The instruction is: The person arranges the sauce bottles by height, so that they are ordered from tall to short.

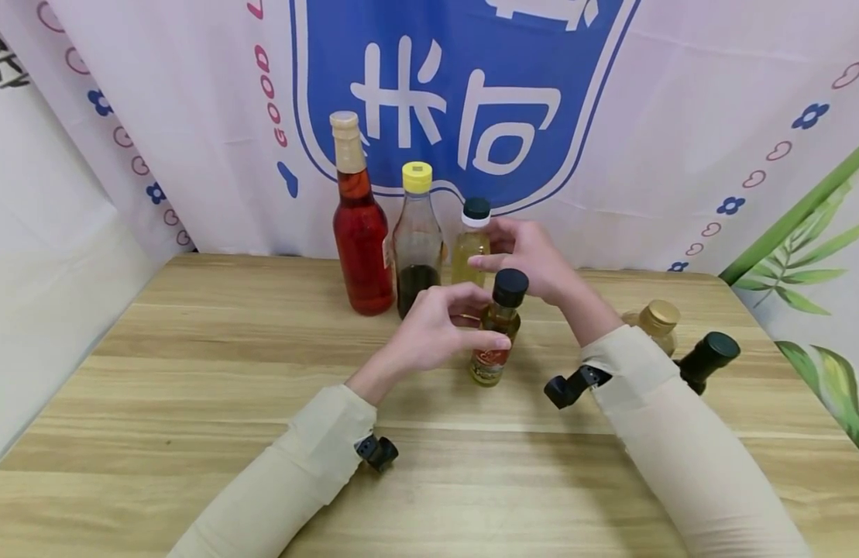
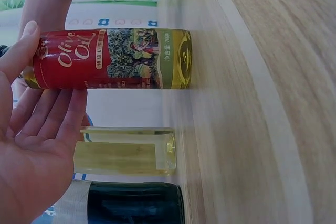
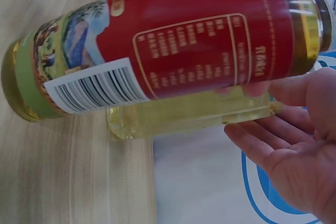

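Note:
My left hand [image 1: 432, 329] holds a small olive oil bottle [image 2: 113, 59] with a red label and a black cap, thumb on one side and fingers on the other. The bottle stands nearly upright, its base close over the wooden table. Just behind it, my right hand [image 1: 534, 256] grips a clear bottle of pale yellow oil [image 1: 471, 252] with a dark green and white cap. Its thumb is at the front and its fingers go behind. In the right wrist view the olive oil bottle partly covers that pale bottle [image 3: 173, 114].
Left of the pale oil stand a dark-liquid bottle [image 1: 417, 232] with a yellow cap and a tall red bottle [image 1: 362, 248]. A gold-capped bottle [image 1: 661, 318] and a dark-capped bottle [image 1: 711, 356] stand by the right forearm. A printed curtain [image 1: 227, 178] hangs behind the table [image 1: 192, 372].

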Demonstrator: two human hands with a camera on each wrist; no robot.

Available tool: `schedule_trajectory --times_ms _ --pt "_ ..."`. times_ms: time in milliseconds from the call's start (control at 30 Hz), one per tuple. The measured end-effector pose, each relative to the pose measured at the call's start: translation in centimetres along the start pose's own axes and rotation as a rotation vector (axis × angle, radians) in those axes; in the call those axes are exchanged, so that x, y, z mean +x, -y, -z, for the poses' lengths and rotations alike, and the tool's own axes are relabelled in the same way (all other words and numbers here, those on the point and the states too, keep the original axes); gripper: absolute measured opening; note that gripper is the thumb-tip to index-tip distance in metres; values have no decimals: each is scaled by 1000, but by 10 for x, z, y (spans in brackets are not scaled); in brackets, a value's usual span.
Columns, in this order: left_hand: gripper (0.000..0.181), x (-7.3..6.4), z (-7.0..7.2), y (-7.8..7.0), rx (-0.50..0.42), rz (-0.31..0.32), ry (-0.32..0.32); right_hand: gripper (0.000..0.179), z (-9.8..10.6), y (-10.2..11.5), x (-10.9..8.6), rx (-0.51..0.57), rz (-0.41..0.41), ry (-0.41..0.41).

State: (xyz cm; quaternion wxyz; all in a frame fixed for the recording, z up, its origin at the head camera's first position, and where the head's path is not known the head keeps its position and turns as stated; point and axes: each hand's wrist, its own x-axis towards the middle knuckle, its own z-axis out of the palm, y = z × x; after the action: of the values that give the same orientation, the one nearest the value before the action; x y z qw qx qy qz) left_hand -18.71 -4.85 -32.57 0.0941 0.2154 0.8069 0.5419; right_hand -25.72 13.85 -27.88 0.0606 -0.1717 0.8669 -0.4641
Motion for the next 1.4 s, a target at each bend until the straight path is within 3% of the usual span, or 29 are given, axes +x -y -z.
schedule_trajectory --times_ms 533,1400 --pt "46 0 0 0 1 -37 14 46 -1 0 0 40 -17 47" --pt "49 -2 0 0 -5 6 2 50 -4 -1 -1 53 -22 53"
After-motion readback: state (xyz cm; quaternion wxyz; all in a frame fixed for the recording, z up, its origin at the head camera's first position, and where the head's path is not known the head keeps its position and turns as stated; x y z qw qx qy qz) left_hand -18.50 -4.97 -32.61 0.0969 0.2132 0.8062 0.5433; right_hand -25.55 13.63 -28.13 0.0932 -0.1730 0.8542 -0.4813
